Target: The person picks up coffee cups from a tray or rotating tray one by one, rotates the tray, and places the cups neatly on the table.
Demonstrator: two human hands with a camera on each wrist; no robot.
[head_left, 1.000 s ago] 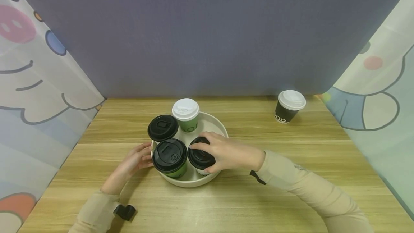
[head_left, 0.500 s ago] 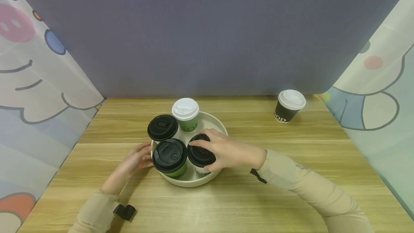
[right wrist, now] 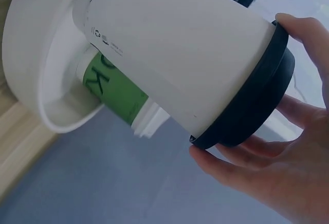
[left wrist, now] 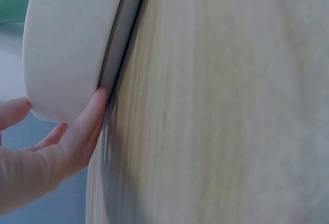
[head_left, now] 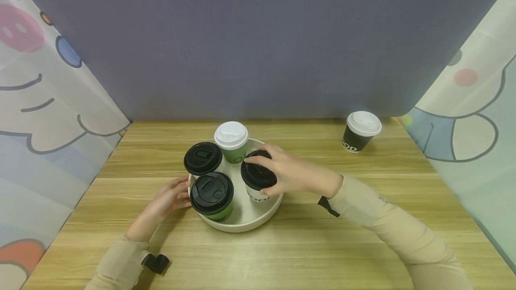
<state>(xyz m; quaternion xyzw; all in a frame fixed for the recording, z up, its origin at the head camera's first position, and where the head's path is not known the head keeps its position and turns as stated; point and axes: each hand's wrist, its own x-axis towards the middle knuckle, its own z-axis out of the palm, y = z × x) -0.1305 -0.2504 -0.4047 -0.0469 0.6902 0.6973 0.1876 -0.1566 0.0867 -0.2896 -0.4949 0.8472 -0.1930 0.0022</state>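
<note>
My right hand (head_left: 292, 174) grips a white paper coffee cup (right wrist: 175, 54) by its black lid (right wrist: 252, 100), thumb and fingers spread round the lid's edge. The cup is over the right half of a round white tray (head_left: 242, 227). At the tray's left side, my left hand (head_left: 169, 197) holds the wall, its thumb at the rim and a fingertip by the bottom edge. Also on the tray are a green cup with a black lid (head_left: 212, 194), another black-lidded cup (head_left: 203, 159) and a green cup with a white lid (head_left: 231, 140).
A dark cup with a white lid (head_left: 362, 131) stands apart at the back right of the wooden table (head_left: 322, 245). A grey panel (head_left: 266, 44) rises behind the table. Curtains with cartoon prints (head_left: 48, 102) flank both sides.
My right hand has carried the white cup away from me and slightly right over the tray, uncovering the tray's near floor. The left hand and the other cups stay put.
</note>
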